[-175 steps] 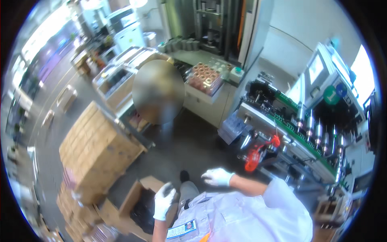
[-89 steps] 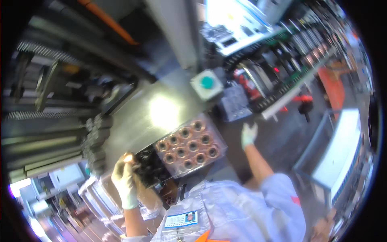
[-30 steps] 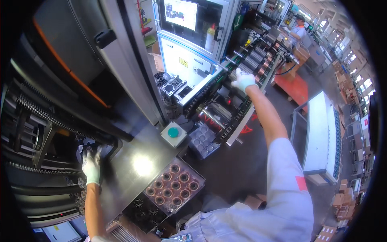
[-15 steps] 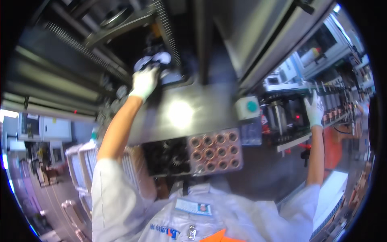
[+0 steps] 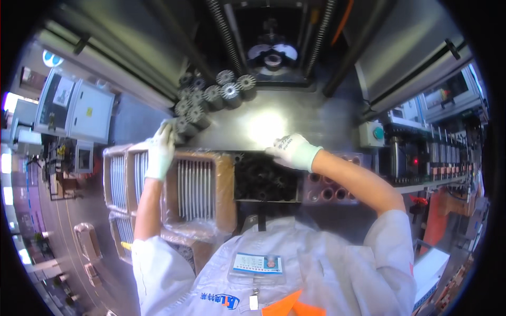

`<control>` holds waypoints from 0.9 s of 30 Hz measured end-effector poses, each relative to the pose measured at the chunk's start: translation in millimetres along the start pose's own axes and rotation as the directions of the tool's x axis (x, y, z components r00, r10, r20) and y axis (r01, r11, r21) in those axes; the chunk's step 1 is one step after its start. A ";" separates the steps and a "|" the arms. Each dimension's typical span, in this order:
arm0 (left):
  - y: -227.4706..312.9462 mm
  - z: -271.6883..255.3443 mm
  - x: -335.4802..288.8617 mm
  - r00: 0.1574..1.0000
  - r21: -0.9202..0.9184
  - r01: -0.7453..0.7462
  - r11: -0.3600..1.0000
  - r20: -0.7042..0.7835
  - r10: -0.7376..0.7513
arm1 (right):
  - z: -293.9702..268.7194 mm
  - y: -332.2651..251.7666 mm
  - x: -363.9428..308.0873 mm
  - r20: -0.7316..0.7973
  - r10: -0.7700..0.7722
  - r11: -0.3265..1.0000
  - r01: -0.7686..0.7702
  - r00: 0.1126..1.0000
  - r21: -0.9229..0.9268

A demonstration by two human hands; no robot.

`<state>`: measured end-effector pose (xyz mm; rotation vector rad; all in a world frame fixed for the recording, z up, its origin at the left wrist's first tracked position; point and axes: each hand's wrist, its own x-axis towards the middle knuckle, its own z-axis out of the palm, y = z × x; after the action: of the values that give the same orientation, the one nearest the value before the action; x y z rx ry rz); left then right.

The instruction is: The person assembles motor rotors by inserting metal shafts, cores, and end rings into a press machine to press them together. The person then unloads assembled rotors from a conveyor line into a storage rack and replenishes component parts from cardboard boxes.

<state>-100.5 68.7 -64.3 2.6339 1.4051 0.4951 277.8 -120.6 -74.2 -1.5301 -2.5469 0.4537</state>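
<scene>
My left hand (image 5: pixel 161 150), in a white glove, is at the left end of a cluster of slotted metal cores (image 5: pixel 196 114). Its fingers are drawn together beside the nearest core; whether they grip it is hidden. My right hand (image 5: pixel 295 151), also gloved, is at the front edge of the metal worktable (image 5: pixel 240 124), above a black bin (image 5: pixel 266 181) of dark parts. Its fingers are curled closed, and what they hold, if anything, is hidden. At the back, a round part (image 5: pixel 272 60) sits in the machine's fixture between two white curved pieces.
A clear tray of copper-coloured rings (image 5: pixel 328 194) lies under my right forearm. Wrapped boxes of thin plates (image 5: pixel 196 187) stand at the left. A green button box (image 5: pixel 378 132) is on the right, next to a rack of cylindrical parts (image 5: pixel 437 145). Vertical posts flank the machine opening.
The view has turned left. My left hand has gone from the machine's fixture to the slotted cores. My right hand has come from the right-hand rack to the table's front edge.
</scene>
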 end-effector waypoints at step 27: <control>63.7 21.6 27.2 0.930 -0.026 -0.367 0.930 -0.010 0.367 | 28.9 -63.3 -12.0 0.117 0.078 0.988 -0.062 0.990 -0.140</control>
<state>-29.0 56.3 -62.3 2.8826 0.8927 0.5516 222.8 -164.3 -80.6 -1.6928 -2.6730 0.4011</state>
